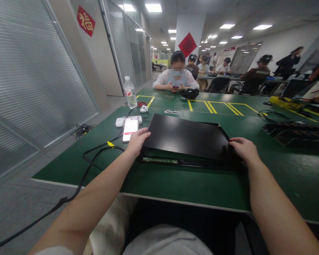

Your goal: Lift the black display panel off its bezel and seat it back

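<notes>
A thin, black, glossy display panel (pixel 187 136) is tilted over the green table, its near edge raised. My left hand (pixel 137 140) pinches the panel's left edge between thumb and fingers. At the right edge, my right hand (pixel 245 148) is closed on the panel's side; its lower fingers are partly hidden. Beneath the near edge lies a dark frame (pixel 202 163) with a green circuit board strip (pixel 159 160) along its left part. How much of the panel still touches the frame I cannot tell.
Left of the panel lie a lit phone (pixel 130 129), a white box-like item (pixel 119 122) and a black cable (pixel 89 161). A water bottle (pixel 130 92) stands behind them. Dark panel-like parts (pixel 289 134) lie at right. Across the table (pixel 95 177) sits a person (pixel 177 76).
</notes>
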The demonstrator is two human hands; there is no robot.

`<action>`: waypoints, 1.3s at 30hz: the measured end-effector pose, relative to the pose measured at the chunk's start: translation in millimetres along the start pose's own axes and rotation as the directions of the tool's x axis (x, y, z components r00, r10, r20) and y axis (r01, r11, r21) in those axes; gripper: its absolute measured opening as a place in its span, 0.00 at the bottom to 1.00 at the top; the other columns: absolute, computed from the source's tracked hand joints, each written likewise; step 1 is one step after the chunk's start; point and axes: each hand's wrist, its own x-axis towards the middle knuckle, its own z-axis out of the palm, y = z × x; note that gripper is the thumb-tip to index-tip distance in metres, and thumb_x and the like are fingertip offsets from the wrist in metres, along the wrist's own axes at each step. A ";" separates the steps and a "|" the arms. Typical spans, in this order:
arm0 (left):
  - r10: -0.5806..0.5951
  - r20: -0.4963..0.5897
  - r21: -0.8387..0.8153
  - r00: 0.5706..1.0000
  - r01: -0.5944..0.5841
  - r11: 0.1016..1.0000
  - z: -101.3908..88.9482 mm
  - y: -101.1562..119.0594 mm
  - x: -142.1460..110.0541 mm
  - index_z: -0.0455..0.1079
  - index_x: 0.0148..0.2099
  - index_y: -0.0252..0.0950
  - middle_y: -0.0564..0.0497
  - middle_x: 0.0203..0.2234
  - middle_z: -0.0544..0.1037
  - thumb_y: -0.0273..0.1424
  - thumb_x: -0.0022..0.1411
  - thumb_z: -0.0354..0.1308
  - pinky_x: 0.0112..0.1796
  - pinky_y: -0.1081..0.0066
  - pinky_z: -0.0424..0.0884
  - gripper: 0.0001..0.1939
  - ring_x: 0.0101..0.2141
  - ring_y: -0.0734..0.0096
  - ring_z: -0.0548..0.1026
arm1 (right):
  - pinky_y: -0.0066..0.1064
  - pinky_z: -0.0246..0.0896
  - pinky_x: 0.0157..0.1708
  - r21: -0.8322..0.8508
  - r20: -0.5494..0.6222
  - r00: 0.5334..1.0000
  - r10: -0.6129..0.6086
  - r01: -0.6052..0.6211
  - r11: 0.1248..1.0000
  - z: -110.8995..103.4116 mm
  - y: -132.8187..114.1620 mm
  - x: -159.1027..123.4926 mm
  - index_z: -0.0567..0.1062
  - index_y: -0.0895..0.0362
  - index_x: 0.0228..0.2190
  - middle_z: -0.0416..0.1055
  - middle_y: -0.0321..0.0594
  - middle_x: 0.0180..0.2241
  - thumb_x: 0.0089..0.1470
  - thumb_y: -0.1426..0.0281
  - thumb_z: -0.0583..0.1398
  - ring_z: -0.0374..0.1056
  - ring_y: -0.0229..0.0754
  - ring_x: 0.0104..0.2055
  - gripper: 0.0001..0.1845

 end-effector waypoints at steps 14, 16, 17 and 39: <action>-0.039 0.125 0.149 0.991 0.020 0.989 2.1 -7.1 -2.2 0.78 0.37 0.36 0.43 0.37 0.85 0.20 0.47 0.73 0.43 0.64 0.77 0.15 0.44 0.55 0.83 | 0.42 0.67 0.40 -0.016 -0.001 0.996 0.084 -0.084 0.996 -8.7 -10.7 -9.2 0.85 0.51 0.34 0.79 0.43 0.31 0.45 0.65 0.65 0.72 0.51 0.34 0.13; -0.056 0.122 0.167 0.991 0.035 0.985 1.5 -8.5 -1.9 0.78 0.38 0.35 0.42 0.38 0.85 0.18 0.47 0.73 0.43 0.64 0.77 0.15 0.43 0.54 0.83 | 0.42 0.67 0.41 -0.026 -0.005 0.997 0.073 -0.073 0.997 -8.9 -10.2 -8.4 0.85 0.52 0.34 0.79 0.44 0.31 0.45 0.65 0.65 0.72 0.51 0.35 0.12; -0.059 0.120 0.176 0.991 0.037 0.984 1.0 -9.1 -1.5 0.78 0.38 0.35 0.42 0.38 0.85 0.18 0.47 0.73 0.43 0.64 0.77 0.15 0.43 0.54 0.83 | 0.43 0.67 0.42 -0.031 -0.007 0.998 0.064 -0.064 0.997 -8.8 -9.8 -7.8 0.85 0.52 0.33 0.79 0.44 0.31 0.45 0.65 0.65 0.72 0.51 0.35 0.12; 0.029 0.177 0.429 0.984 -0.103 0.897 -7.6 -14.5 7.7 0.79 0.48 0.34 0.39 0.47 0.85 0.34 0.50 0.76 0.57 0.49 0.75 0.23 0.54 0.45 0.81 | 0.40 0.68 0.39 -0.058 -0.015 1.000 0.015 -0.016 0.998 -7.8 -8.6 -6.2 0.85 0.51 0.30 0.78 0.42 0.28 0.44 0.65 0.66 0.74 0.51 0.35 0.09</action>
